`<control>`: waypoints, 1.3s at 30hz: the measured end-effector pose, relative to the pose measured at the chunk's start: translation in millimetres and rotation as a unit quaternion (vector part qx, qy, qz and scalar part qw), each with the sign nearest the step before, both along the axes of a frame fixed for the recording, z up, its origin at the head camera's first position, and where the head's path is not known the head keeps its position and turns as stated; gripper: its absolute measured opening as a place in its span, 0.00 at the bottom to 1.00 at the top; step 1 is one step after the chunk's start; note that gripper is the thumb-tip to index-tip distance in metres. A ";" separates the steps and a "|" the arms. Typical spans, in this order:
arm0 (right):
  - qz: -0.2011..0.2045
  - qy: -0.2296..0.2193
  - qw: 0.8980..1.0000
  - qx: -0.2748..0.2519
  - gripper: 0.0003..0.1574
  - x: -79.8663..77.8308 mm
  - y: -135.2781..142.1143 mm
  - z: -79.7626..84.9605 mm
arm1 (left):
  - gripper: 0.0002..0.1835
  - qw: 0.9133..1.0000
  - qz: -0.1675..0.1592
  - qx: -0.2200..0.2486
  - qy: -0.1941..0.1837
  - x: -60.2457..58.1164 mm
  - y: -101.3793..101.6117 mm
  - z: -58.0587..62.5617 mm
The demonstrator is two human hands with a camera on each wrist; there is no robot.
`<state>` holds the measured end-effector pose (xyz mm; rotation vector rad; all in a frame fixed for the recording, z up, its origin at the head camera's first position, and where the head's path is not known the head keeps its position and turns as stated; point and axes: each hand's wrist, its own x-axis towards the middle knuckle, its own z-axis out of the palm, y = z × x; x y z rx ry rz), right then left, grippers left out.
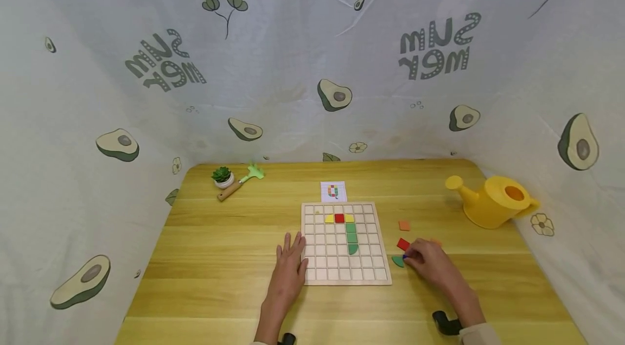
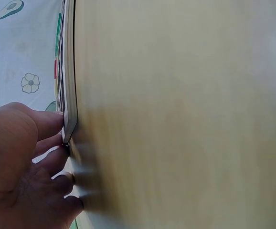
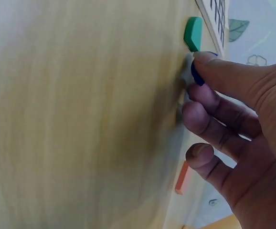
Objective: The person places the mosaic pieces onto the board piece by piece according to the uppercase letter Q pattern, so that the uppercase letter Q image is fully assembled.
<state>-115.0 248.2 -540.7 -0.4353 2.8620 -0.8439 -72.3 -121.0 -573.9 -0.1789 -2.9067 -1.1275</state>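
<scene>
My right hand [image 1: 432, 263] pinches a small blue tile [image 3: 196, 75] between thumb and forefinger, just right of the wooden grid board [image 1: 346, 282]. Beside those fingers lie a green quarter-round tile [image 1: 397, 261] and a red tile [image 1: 402, 244]. At the board's left edge rests my left hand [image 1: 287, 272], its fingers spread and its thumb touching the rim. Set in the grid are a red square [image 1: 339, 218] between two yellow tiles [image 1: 329, 219], then a column of green tiles [image 1: 351, 237] with a rounded one [image 1: 353, 249] at the bottom.
A pattern card [image 1: 333, 191] lies behind the board. Orange tiles [image 1: 404, 225] lie to the right, one partly behind my right hand. The yellow watering can [image 1: 490, 204] stands far right. At back left are a potted succulent [image 1: 223, 178] and a small hand rake [image 1: 239, 182].
</scene>
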 end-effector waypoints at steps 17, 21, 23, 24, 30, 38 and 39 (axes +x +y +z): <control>0.033 0.015 0.994 -0.102 0.03 -14.3 -39.6 6.8 | 0.29 1.000 0.006 -0.010 0.006 -0.4 0.3 -2.0; 0.042 -0.011 0.993 -0.111 0.03 -16.5 -54.0 3.1 | 0.29 1.000 0.008 -0.010 0.005 -0.1 0.9 -2.2; 0.046 -0.018 0.992 -0.116 0.02 -17.3 -60.1 1.3 | 0.29 1.000 0.008 -0.008 0.003 0.0 1.1 -2.4; 0.050 -0.018 0.992 -0.118 0.02 -17.7 -62.7 0.3 | 0.29 1.000 0.009 -0.008 0.003 0.0 1.3 -2.4; 0.059 -0.019 0.991 -0.121 0.04 -18.6 -72.8 -5.4 | 0.29 1.000 0.010 -0.010 0.002 -0.2 1.8 -2.9; 0.077 -0.021 0.989 -0.121 0.03 -19.5 -81.7 -8.3 | 0.29 1.000 0.007 -0.010 0.002 0.5 1.3 -2.0; 0.079 -0.020 0.989 -0.120 0.03 -19.6 -82.4 -8.3 | 0.29 1.000 0.007 -0.010 0.002 0.6 1.3 -2.0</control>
